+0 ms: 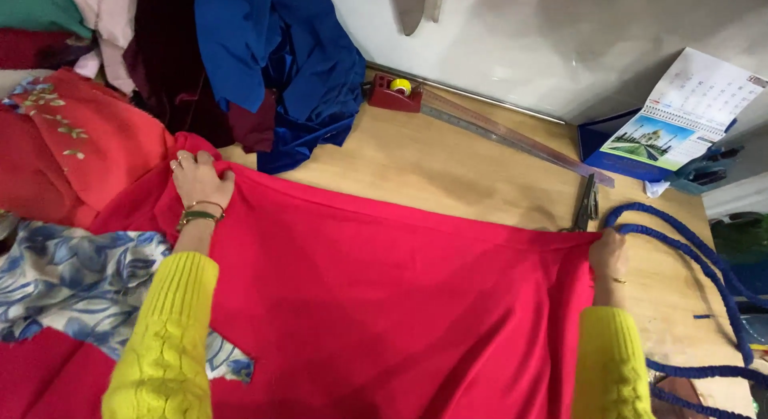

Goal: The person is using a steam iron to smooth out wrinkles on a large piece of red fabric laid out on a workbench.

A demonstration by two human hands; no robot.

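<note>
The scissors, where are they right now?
In the head view, the scissors lie on the wooden table just beyond the right hand, below the long ruler and beside the blue cord.

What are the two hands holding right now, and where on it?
Both hold the red cloth by its far edge: the left hand grips the left corner, the right hand pinches the right corner, with the edge stretched between them.

Wall calendar (684, 119): at 2 o'clock, lying open (white date grid above, landscape photograph below) on a blue box (598, 139).
</note>
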